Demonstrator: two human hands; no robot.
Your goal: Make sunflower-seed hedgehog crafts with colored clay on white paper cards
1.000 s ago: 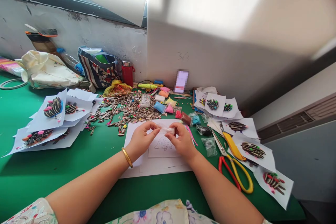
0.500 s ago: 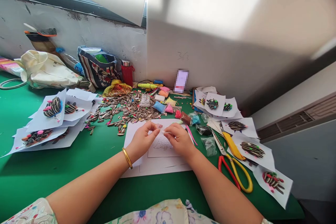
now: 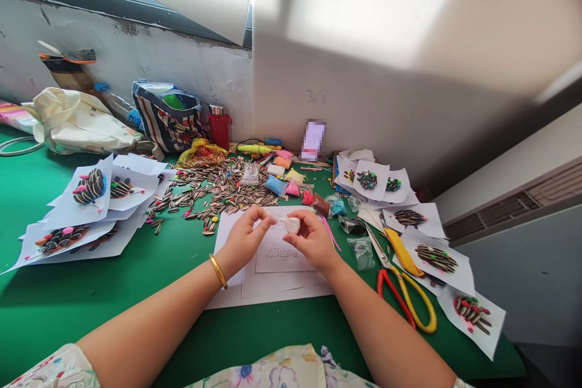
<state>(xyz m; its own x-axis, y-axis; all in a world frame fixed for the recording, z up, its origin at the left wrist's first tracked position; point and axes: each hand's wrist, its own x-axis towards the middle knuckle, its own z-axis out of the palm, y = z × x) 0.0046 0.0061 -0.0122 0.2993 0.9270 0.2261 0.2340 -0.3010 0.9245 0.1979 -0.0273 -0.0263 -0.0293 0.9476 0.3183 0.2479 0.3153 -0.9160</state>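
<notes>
My left hand [image 3: 245, 236] and my right hand [image 3: 311, 236] meet above a white sheet with a line drawing [image 3: 279, 251] on the green table [image 3: 113, 291]. Both pinch a small lump of white clay [image 3: 291, 224] between their fingertips; most of the lump sits in my right fingers. A gold bangle [image 3: 218, 271] circles my left wrist. A heap of striped sunflower seeds [image 3: 218, 188] lies just beyond the hands.
Paper sheets with seed hedgehogs lie at left [image 3: 91, 194] and right [image 3: 431, 254]. Scissors with red and yellow handles [image 3: 404, 291] and a yellow knife [image 3: 400, 251] lie right of the drawing. Small clay bags [image 3: 282, 179], a red flask [image 3: 219, 126], and a striped bag [image 3: 168, 115] stand by the wall.
The hands drew closer and rose slightly; the white clay lump now shows more clearly in my right fingertips, with the left fingers pinching at its edge.
</notes>
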